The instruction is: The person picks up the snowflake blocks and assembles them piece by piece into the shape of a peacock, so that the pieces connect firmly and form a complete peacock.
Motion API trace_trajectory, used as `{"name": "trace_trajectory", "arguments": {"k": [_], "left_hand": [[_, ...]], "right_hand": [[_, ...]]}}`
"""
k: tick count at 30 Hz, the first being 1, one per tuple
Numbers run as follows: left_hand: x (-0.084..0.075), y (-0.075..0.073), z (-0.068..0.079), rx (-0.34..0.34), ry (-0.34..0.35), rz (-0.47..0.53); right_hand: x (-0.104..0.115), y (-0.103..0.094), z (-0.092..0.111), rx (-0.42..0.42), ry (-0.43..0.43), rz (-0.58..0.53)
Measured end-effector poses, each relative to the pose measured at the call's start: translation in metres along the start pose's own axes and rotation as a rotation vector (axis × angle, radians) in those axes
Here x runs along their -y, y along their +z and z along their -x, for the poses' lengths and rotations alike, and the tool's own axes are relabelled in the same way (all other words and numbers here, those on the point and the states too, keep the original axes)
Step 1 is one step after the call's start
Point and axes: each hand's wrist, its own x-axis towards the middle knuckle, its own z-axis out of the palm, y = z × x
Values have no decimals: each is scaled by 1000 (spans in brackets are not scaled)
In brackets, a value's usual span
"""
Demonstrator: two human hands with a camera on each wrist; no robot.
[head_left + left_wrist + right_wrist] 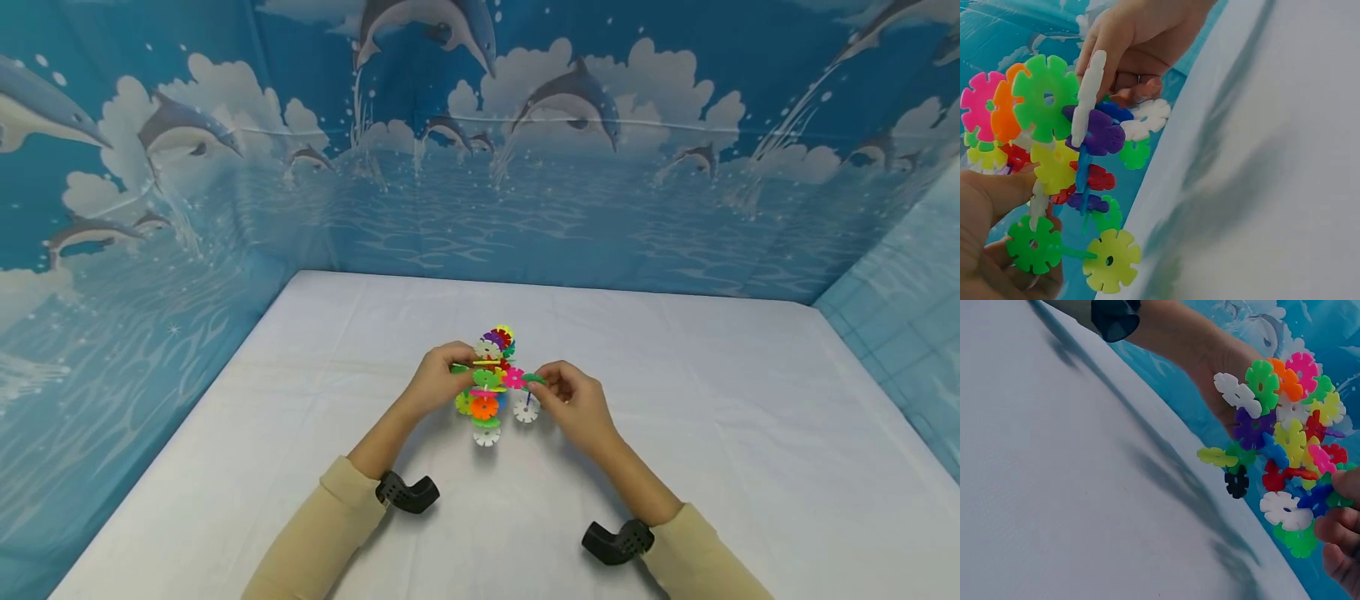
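Observation:
A many-coloured model of interlocking plastic flower discs (484,407) is held up over the middle of the table. My left hand (437,379) grips its left side, thumb and fingers around the discs, as the left wrist view shows by a yellow disc (1055,166). At the model's right side my right hand (579,404) pinches a green disc (532,378) between thumb and fingers. Close below hangs a white disc (526,409), with a blue disc (1316,500) beside it in the right wrist view. Part of the model is hidden behind my left fingers.
A white cloth covers the table (712,450). Blue curtains (525,217) printed with dolphins stand behind it and along both sides. A black curved band device (407,492) is worn on each wrist, over beige sleeves.

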Motion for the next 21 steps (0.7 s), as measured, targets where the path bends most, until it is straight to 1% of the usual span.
{"name": "trace_trajectory", "arguments": {"k": [2,3,6,7,10,12,13,15,18,21], "left_hand": [[1,4,1,-15,26,-12],[1,7,1,-25,36,-20],[2,12,2,-54,78,-46],[2,14,3,-64,87,-50],[3,18,4,-88,105,-54],[4,20,5,-96,125,-45],[5,21,6,-101,131,-42],[7,24,7,-103,161,-38],[10,28,8,-105,205,-41],[14,31,9,-115,229,-47]], "right_hand": [[-4,-1,0,21,71,-54],[-5,-2,0,27,93,-68],[-9,-3,1,34,108,-79],[-6,-3,1,32,104,-80],[6,-5,2,15,69,-65],[15,-6,3,-1,28,-54],[16,-6,4,-8,13,-46],[8,-4,4,-21,-23,-31],[-9,-2,6,-18,-71,2],[-20,-1,7,-10,-90,-1]]}}
